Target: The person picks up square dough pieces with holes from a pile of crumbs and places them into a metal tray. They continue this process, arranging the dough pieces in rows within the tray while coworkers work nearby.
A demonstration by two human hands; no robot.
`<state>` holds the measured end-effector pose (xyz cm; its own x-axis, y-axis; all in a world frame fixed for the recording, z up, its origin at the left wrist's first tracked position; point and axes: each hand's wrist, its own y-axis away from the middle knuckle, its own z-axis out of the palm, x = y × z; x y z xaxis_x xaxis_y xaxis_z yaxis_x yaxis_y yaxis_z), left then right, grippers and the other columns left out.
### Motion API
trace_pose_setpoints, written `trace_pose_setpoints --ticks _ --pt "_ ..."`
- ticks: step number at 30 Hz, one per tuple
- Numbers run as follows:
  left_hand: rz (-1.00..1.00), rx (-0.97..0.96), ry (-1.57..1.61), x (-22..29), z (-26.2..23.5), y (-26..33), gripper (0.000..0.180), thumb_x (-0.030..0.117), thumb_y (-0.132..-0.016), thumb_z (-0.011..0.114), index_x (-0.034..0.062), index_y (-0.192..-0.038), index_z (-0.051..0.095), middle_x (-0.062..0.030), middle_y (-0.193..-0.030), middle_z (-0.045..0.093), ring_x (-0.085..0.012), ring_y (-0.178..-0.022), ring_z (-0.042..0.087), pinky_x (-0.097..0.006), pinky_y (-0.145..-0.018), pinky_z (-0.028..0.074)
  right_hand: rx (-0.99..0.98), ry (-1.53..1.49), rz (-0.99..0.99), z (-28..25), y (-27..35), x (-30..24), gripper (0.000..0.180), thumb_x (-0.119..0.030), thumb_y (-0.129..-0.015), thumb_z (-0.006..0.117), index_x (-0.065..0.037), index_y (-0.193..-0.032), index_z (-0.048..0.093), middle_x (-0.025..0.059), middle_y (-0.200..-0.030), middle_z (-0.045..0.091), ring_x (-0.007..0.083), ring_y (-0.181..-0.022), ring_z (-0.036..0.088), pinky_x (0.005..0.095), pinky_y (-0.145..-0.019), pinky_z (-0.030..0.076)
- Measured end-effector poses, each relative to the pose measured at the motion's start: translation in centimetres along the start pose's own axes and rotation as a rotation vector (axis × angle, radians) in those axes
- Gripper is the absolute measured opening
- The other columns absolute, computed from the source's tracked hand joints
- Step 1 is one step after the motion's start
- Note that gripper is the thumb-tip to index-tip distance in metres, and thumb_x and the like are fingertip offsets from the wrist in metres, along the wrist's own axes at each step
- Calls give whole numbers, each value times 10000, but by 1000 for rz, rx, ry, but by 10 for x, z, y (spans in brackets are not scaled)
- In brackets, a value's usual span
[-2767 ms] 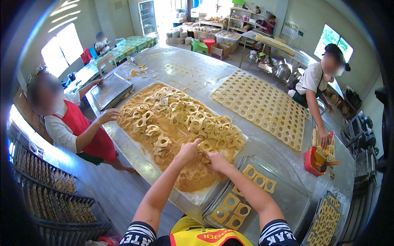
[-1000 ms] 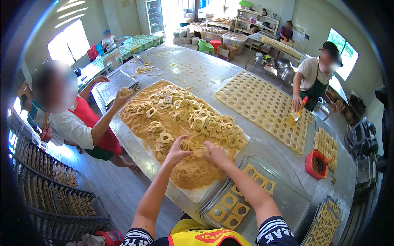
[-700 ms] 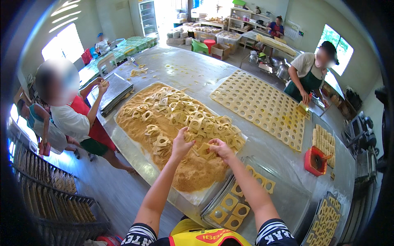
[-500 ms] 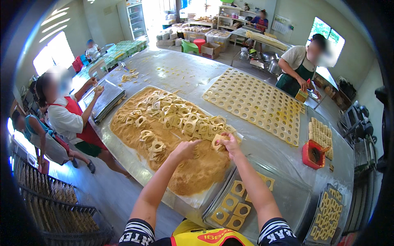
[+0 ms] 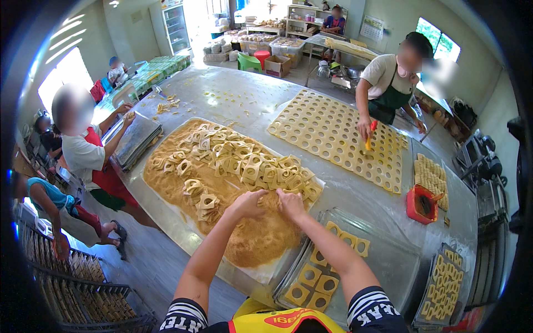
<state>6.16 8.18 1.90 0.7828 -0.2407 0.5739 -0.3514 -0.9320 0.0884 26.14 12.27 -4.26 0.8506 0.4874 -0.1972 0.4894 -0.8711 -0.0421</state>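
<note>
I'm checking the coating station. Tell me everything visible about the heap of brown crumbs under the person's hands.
The heap of brown crumbs looks fine, dry and golden-brown, spread wide over a pale sheet on the steel table. Square dough pieces with square holes lie piled across its far half. The left hand and right hand rest together at its near middle.

Faces of the workers blurred; left hand (image 5: pixel 248 203) and right hand (image 5: pixel 290 202) meet over the brown crumb bed (image 5: pixel 244 238), fingertips hidden, grasp undeterminable; near baking tray (image 5: pixel 383 266) partly behind the right forearm.
</note>
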Motion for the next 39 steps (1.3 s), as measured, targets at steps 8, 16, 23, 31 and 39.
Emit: trace_pose_setpoints --ticks 8,16,23,31,39 --pt "-391 -96 640 -29 -21 4 730 239 -709 758 36 -1362 499 -206 -1148 659 -261 -1070 637 -341 -913 486 -388 -1368 274 -36 7 39 460 -81 -731 778 -50 -1146 583 38 -1032 680 162 -772 657 319 -689 534" --pt "-311 299 172 9 -24 20 623 156 -728 761 140 -1301 519 -206 -1034 677 -333 -964 669 -405 -805 527 175 -613 177 -70 28 13 378 -108 -765 688 -102 -1131 592 137 -915 688 278 -801 672 391 -714 524" --pt "112 44 -126 15 26 44 651 138 -722 699 119 -1324 450 -162 -991 680 -331 -995 629 -496 -889 422 -1 -97 -198 -26 52 -18 539 -58 -780 611 -126 -1303 495 153 -892 683 293 -930 664 462 -856 491" --pt "-117 40 260 3 14 32 599 55 -728 683 78 -1286 468 -131 -944 684 -230 -859 664 -357 -743 507 -293 -554 97 -43 31 -10 550 -116 -728 747 -75 -1238 547 125 -1038 660 251 -1023 619 383 -902 474" --pt "-377 205 1371 -3 -30 38 476 -13 -824 688 26 -1249 478 -119 -969 673 -186 -828 679 -285 -692 554 -422 -949 164 -51 12 12 466 -203 -763 798 -116 -1171 590 33 -989 669 153 -902 622 309 -765 495"
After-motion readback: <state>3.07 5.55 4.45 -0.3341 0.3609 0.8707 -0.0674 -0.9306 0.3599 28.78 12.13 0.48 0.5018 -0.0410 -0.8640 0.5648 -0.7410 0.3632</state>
